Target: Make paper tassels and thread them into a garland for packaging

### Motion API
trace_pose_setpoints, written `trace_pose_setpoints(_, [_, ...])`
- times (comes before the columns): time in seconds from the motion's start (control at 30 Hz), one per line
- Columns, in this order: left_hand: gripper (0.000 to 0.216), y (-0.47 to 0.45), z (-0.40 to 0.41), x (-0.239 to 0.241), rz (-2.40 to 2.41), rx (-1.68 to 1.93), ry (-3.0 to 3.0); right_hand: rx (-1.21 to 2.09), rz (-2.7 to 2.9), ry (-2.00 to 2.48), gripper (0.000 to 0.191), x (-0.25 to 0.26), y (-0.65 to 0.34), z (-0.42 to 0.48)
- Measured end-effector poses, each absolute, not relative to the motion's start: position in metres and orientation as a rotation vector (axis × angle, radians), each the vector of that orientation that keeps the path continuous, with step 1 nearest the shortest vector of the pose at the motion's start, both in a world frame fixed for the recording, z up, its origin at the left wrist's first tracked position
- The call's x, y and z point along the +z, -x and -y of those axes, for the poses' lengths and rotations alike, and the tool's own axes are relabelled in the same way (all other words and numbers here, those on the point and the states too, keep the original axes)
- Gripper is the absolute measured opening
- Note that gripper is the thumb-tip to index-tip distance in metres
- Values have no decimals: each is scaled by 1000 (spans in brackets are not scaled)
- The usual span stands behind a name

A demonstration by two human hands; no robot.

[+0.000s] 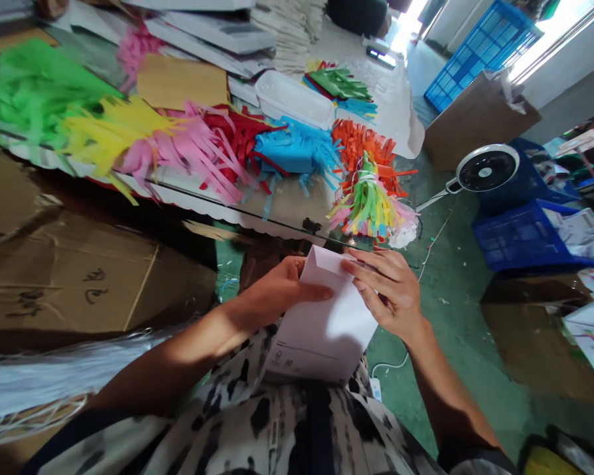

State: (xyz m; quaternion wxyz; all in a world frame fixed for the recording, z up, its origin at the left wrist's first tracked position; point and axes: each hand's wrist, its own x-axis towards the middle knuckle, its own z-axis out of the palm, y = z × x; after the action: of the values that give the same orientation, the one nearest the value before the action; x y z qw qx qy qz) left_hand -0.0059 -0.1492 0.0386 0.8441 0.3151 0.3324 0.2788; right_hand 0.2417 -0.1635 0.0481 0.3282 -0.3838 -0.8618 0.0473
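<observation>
Hands grip a white box (pixel 321 323) just below the tassel bundle (pixel 371 204): left hand (pixel 277 290) clasps its left edge, right hand (pixel 391 287) pinches its top flap

Green floor (pixel 455 330), cluttered worktable (pixel 287 218), blue crates (pixel 475 46), bright daylight at right

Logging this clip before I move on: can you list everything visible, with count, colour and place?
White paper box: one, white, held over the lap.
Fringed paper bundles: many, green, yellow, pink, red, blue, orange, along the table edge.
Tassel bunch: one, multicoloured, at the table's near corner.
Plastic tray: one, white, on the table.
Cardboard boxes: several, brown, left under the table and far right.
Fan: one, white and black, on the floor.
Crates: several, blue, right.
Left hand: grips the box's left side.
Right hand: grips its upper right.
</observation>
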Motion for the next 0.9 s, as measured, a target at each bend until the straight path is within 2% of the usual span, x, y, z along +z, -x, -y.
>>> trace_pose_setpoints(0.53, [44, 9, 152, 30, -690, 577, -606, -9, 2332, 1150, 58, 49, -242, 170])
trace_pose_setpoints(0.77, [38, 10, 160, 34, -677, 564, -616, 387, 2136, 1145, 48, 56, -230, 171])
trace_pose_setpoints(0.9, [37, 12, 163, 38, -710, 570, -654, 474, 2031, 1210, 50, 60, -225, 173])
